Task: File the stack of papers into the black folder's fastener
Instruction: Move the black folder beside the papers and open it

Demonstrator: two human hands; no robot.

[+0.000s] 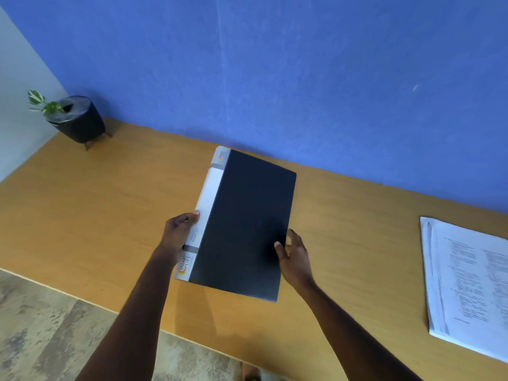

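Observation:
A closed black folder (244, 224) with a white spine strip is held over the middle of the wooden table (96, 215). It casts a shadow below its near edge. My left hand (177, 233) grips the spine side, fingers curled round the white strip. My right hand (294, 257) holds the opposite long edge, thumb on the black cover. The stack of printed papers (467, 287) lies flat at the table's right side, apart from both hands. The fastener is hidden inside the folder.
A black plant pot (78, 119) with a small green plant stands at the table's far left corner. A blue wall (302, 78) runs along the back edge. The near table edge borders a patterned floor (41, 334).

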